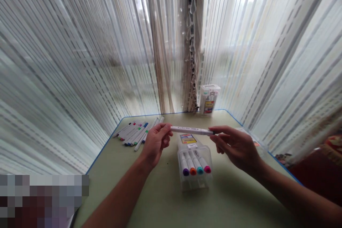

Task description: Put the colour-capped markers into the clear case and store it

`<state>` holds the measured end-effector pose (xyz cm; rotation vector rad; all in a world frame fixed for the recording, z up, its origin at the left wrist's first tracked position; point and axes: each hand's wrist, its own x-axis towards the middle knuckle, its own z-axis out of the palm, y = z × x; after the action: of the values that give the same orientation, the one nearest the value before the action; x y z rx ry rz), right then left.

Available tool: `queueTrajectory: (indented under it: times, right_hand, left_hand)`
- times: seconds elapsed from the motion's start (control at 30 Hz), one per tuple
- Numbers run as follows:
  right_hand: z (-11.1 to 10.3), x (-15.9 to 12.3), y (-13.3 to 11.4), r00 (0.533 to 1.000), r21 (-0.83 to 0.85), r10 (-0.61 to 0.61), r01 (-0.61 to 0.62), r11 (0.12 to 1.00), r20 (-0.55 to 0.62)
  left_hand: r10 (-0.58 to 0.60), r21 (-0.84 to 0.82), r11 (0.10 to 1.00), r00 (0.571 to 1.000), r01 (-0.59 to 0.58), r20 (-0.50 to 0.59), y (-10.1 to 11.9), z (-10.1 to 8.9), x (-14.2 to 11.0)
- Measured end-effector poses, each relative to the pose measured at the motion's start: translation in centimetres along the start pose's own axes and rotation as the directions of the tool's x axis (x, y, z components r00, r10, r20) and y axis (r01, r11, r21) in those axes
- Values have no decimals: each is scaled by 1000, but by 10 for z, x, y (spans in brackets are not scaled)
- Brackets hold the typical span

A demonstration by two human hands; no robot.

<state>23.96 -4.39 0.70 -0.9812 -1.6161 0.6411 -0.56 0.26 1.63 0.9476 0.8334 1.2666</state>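
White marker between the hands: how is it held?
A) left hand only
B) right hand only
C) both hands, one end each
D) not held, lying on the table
C. The white marker spans the gap, with one end pinched by the left hand and the other by the right hand.

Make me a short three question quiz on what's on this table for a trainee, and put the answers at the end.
1. True or false: the left hand and the right hand both hold the white marker.
2. How many coloured marker ends show at the front of the clear plastic case? A: two, B: four, C: seven.
3. Fill in the missing word: the loose markers lie to the person's ____ of the clear plastic case.

Key: 1 true; 2 B; 3 left.
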Motion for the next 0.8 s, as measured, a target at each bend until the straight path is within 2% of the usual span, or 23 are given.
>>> queueTrajectory:
  times: [0.33,0.8]
  right_hand:
    - [0,3,2,996,61,84,-82,995,-30]
    - [-1,7,-1,997,38,70,-69,997,-14]
  left_hand:
    - [11,-9,1000,1000,-11,27,2,1,-2]
    - [11,-8,1000,999,-10,47,4,2,-5]
